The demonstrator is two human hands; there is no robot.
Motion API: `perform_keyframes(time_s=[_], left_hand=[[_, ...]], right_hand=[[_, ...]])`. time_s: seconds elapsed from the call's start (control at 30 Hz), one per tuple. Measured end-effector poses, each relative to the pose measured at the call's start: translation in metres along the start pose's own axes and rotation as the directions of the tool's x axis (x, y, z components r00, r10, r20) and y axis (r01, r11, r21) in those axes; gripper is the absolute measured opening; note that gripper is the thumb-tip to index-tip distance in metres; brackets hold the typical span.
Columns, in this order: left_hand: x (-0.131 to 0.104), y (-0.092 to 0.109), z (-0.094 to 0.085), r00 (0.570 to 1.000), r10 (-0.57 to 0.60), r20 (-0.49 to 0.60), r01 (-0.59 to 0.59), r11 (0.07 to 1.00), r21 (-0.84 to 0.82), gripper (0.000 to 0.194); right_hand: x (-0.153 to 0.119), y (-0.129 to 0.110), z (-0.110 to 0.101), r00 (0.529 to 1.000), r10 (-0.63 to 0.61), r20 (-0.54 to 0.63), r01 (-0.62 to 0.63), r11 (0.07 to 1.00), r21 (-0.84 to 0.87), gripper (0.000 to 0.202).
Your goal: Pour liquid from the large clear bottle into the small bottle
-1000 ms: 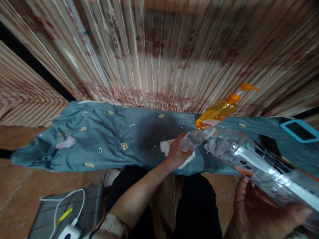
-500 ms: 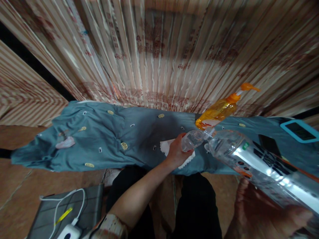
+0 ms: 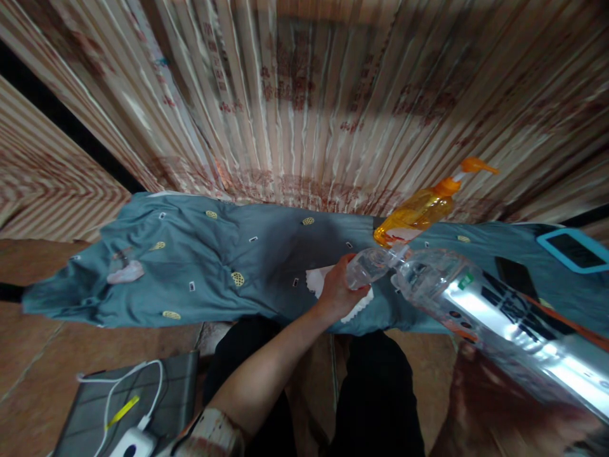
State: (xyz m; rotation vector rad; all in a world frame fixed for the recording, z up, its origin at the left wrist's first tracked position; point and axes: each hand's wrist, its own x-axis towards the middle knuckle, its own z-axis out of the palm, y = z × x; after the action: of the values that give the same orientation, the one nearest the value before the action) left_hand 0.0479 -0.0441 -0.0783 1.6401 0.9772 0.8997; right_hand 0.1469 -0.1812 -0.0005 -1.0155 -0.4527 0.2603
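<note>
My left hand [image 3: 340, 293] is wrapped round a small clear bottle [image 3: 365, 269] above a white scalloped paper [image 3: 356, 307]. The neck of a large clear plastic bottle [image 3: 504, 317] with a silvery label meets the small bottle's mouth. That large bottle lies tilted, its neck lower left, in my right hand [image 3: 504, 406], which supports it from below and is partly blurred. Behind them stands a pump bottle of yellow liquid [image 3: 413, 212] with an orange pump top. Whether liquid passes between the two clear bottles is too small to tell.
A teal patterned cloth [image 3: 257, 254] covers the long surface. On it are a dark phone [image 3: 516, 277], a blue-framed device [image 3: 575, 249] and a pinkish item [image 3: 125, 271]. A grey box [image 3: 178, 381] with a white cable stands lower left; a striped curtain [image 3: 304, 114] hangs behind.
The large bottle's rear end and my right hand have shifted slightly downward, and the hand is more blurred. My left hand and the small bottle have stayed put.
</note>
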Motion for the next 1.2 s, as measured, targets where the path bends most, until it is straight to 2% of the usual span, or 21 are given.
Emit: perform_keyframes(time_s=[0.13, 0.3, 0.43, 0.6, 0.7, 0.97, 1.2], left_hand=[[0.0, -0.001, 0.0, 1.0, 0.013, 0.004, -0.013, 1.0, -0.017, 0.056], [0.001, -0.001, -0.001, 1.0, 0.005, 0.023, -0.005, 1.0, 0.006, 0.059], [0.001, 0.0, -0.001, 1.0, 0.021, 0.014, -0.021, 1.0, 0.002, 0.057], [0.0, 0.001, -0.001, 1.0, 0.022, 0.011, -0.022, 1.0, -0.01, 0.057], [0.0, 0.001, -0.001, 1.0, 0.021, 0.017, -0.021, 1.0, -0.013, 0.056], [0.0, 0.0, -0.001, 0.999, 0.034, 0.005, -0.035, 0.999, 0.009, 0.056], [0.001, 0.001, -0.001, 1.0, 0.002, 0.014, -0.002, 1.0, 0.001, 0.057]], right_hand=[[0.0, 0.002, 0.001, 1.0, 0.01, 0.007, -0.01, 1.0, -0.008, 0.088], [0.0, 0.008, -0.01, 0.994, 0.078, -0.079, -0.078, 0.997, 0.008, 0.085], [0.0, 0.009, -0.015, 0.997, 0.044, -0.059, -0.043, 0.999, 0.01, 0.084], [0.0, 0.006, -0.009, 1.0, -0.014, 0.022, 0.014, 1.0, -0.007, 0.075], [-0.001, 0.004, -0.005, 1.0, -0.022, 0.019, 0.022, 1.0, -0.018, 0.069], [-0.001, 0.008, -0.011, 0.998, 0.015, -0.057, -0.018, 0.998, -0.058, 0.075], [-0.002, 0.003, -0.001, 0.998, -0.021, 0.062, 0.024, 0.998, -0.054, 0.07]])
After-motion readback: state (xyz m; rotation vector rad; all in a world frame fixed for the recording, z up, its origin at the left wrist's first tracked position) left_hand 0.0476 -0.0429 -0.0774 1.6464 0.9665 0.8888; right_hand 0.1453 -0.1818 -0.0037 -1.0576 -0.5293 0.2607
